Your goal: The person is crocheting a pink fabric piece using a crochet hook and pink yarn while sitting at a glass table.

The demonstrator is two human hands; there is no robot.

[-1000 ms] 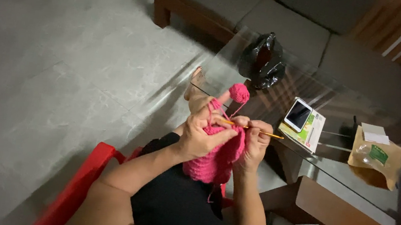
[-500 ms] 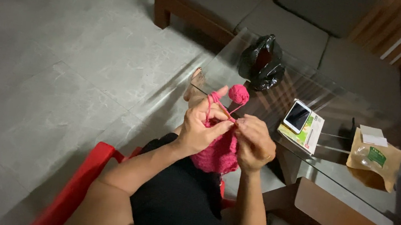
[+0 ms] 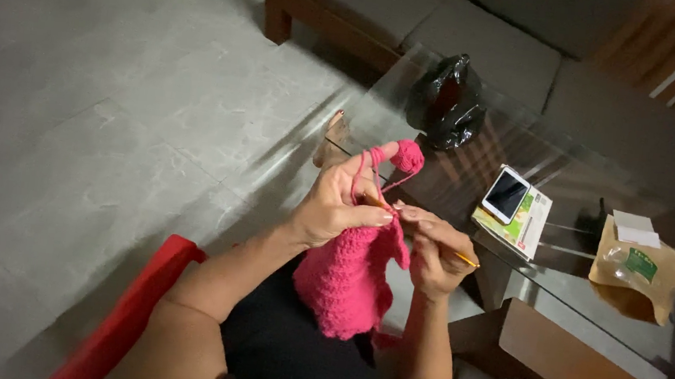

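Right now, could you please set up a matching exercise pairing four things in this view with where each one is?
Things:
1. pink crochet piece
2. phone
3. black plastic bag
4. brown paper pouch

Places:
A. far end of the glass table, near the sofa
B. held between the left hand and right hand
C. right side of the table, beside a white card
D. lying on a green and white booklet

Pairs: 1-B, 2-D, 3-A, 4-C
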